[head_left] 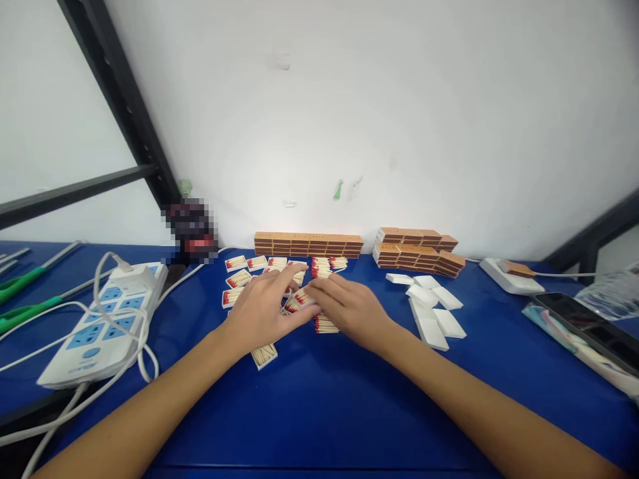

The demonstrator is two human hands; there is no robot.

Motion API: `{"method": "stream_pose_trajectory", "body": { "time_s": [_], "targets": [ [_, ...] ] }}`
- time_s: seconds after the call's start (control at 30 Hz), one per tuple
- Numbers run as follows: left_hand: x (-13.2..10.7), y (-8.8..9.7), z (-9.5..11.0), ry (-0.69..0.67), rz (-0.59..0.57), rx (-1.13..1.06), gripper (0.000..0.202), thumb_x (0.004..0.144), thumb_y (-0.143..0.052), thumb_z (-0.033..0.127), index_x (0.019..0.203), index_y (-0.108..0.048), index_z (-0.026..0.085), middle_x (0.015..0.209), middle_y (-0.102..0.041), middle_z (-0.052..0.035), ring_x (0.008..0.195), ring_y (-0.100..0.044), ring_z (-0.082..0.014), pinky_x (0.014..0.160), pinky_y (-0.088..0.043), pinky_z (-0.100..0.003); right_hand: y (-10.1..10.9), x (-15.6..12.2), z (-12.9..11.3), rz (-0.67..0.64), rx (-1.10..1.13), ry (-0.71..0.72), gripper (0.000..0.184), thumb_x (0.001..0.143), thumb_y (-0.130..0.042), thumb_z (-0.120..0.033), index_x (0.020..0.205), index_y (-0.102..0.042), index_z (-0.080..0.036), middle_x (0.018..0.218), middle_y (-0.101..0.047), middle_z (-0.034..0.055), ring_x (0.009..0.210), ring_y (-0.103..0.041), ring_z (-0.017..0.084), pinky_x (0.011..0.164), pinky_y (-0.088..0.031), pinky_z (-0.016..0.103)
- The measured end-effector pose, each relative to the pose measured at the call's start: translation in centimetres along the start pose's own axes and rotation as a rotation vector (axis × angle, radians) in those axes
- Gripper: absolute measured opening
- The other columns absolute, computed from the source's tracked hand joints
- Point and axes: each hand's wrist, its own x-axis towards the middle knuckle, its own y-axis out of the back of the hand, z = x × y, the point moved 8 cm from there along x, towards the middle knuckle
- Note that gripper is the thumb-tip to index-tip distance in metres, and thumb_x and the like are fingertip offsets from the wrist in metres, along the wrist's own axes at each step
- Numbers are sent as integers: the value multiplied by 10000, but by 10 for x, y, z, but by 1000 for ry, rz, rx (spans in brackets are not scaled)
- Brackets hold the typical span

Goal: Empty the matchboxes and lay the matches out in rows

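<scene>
Between left grip (262,311) and right grip (349,309) | match tray (301,299) | touching both

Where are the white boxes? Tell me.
Head view, right of centre: white boxes on the blue table, beside the right hand, before the brown stacks.

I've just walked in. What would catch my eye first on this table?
Mid-table, the left hand and right hand meet over a scatter of small trays of red-tipped matches on the blue table. Behind them, brown box sleeves are stacked in rows along the white wall. White empty trays lie to the right, and a white power strip with looping cables lies to the left.
</scene>
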Motion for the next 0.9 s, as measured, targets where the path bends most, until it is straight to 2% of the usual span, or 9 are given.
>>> {"method": "stream_pose_trajectory", "body": {
  "time_s": [0.07,0.13,0.23,0.3,0.43,0.6,0.73,0.9],
  "targets": [
    [0,4,-2,-25,37,57,562,949,-716,513,1399,-560,214,1014,-784,-38,929,-752,-253,842,-586,-393,2,-8,24,17,-49,-79,256,1070,-497,-130,1237,-686,-165,1154,-758,124,1007,-680,242,796,-559,355],
    [0,8,-5,-47,75,130,531,978,-681,531,1384,-575,206,995,-778,-45,903,-751,-255,809,-583,-389,3,-20,58,7,-101,-219,226,1067,-514,-153,1201,-695,-166,1156,-755,123,1042,-686,255,771,-547,347],
    [0,9,-9,-80,98,194,483,1017,-628,508,1374,-576,187,920,-762,-38,849,-743,-244,755,-571,-374,-4,-40,102,-125,-105,-379,193,1072,-550,-243,1153,-709,-168,1132,-747,122,1035,-697,268,778,-541,354],
    [-1,6,-9,-99,91,201,455,1030,-611,492,1364,-575,186,878,-753,-24,812,-734,-233,732,-562,-366,-14,-48,117,-252,-67,-413,187,1064,-571,-271,1133,-713,-172,1126,-739,124,1027,-696,274,791,-535,358],
    [-2,3,-7,-138,85,204,424,1031,-615,468,1345,-575,185,830,-745,-11,783,-727,-231,722,-550,-365,-32,-53,121,-431,-17,-423,200,1064,-567,-313,1089,-719,-185,1099,-720,133,1026,-676,281,790,-514,351],
    [-1,5,-3,-174,116,217,411,1033,-619,448,1349,-578,187,812,-748,-13,761,-723,-225,720,-538,-354,-45,-47,119,-509,3,-433,229,1063,-570,-365,1104,-709,-187,1119,-685,137,1014,-659,276,758,-498,334],
    [-1,6,-3,-187,131,248,406,1036,-616,448,1329,-589,169,790,-742,-15,755,-717,-234,726,-542,-371,-48,-45,127,-476,43,-491,265,1069,-557,-387,1198,-675,-189,1187,-675,137,1052,-666,287,805,-515,357],
    [-2,7,-2,-196,151,286,393,1044,-594,461,1301,-603,164,759,-728,-16,750,-709,-245,757,-553,-398,-46,-43,136,-377,50,-567,210,1071,-515,-334,1171,-628,-188,1209,-686,138,1082,-670,296,866,-522,383]
  ]
}}
